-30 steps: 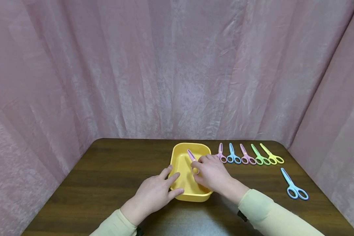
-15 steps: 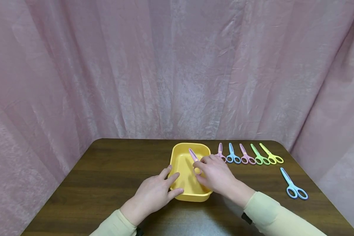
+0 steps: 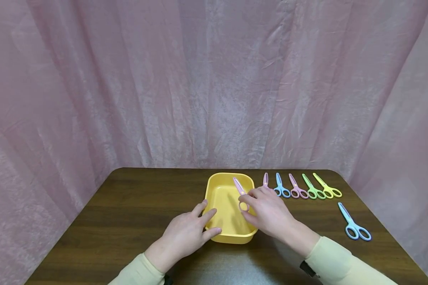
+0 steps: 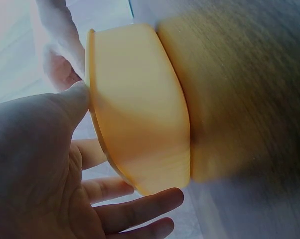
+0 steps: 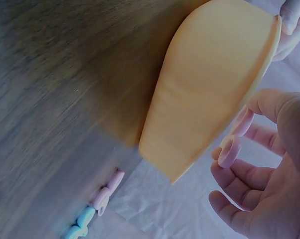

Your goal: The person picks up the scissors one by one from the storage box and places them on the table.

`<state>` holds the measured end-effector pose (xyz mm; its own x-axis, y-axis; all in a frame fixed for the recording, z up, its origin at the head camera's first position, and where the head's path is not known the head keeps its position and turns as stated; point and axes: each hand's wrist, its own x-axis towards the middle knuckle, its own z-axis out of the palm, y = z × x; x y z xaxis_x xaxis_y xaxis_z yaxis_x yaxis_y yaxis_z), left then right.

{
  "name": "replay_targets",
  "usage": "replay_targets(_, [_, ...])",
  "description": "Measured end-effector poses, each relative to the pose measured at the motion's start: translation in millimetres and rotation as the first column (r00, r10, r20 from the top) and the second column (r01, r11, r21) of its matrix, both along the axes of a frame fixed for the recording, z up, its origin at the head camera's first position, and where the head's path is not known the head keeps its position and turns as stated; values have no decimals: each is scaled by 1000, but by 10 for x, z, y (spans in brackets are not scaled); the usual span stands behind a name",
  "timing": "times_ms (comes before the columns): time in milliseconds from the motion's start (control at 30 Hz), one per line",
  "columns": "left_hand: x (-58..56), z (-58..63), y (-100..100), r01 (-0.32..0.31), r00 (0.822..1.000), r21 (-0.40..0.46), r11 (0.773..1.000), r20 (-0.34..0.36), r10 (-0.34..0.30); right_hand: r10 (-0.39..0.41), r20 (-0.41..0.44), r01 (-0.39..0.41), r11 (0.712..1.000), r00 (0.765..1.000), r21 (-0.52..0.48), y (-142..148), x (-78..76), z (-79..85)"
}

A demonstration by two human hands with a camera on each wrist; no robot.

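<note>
My right hand (image 3: 271, 215) pinches a pair of pale purple scissors (image 3: 238, 185) by its finger loops, blade pointing away, over the right side of a yellow tray (image 3: 232, 239). In the right wrist view, the pink-purple loops (image 5: 243, 122) show between thumb and fingers, beside the tray's rim. My left hand (image 3: 180, 239) rests at the tray's near left rim with its fingers spread and fairly straight. The left wrist view has the thumb on the rim and the other fingers along the outer side of the tray (image 4: 140, 99).
Right of the tray, a row of scissors lies near the far edge: a pink pair (image 3: 265, 180), a blue pair (image 3: 279, 181), a purple pair (image 3: 293, 181), a green pair (image 3: 308, 183) and a yellow pair (image 3: 320, 181). A light blue pair (image 3: 346, 213) lies nearer, at the right.
My right hand has moved to the right and slightly away with the purple scissors, from the tray's middle toward its right side. My left hand and the tray have stayed put.
</note>
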<state>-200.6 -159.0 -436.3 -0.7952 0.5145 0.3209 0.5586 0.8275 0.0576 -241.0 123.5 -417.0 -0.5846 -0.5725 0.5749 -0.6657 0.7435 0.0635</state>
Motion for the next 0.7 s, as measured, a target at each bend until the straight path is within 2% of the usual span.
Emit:
replay_targets(200, [8, 0, 0, 9, 1000, 3, 1000, -18, -9, 5, -19, -5, 1000, 1000, -12, 104, 50, 28])
replay_targets(700, [-8, -3, -7, 5, 1000, 4, 1000, 10, -5, -4, -19, 4, 999, 1000, -38, 342, 187, 68])
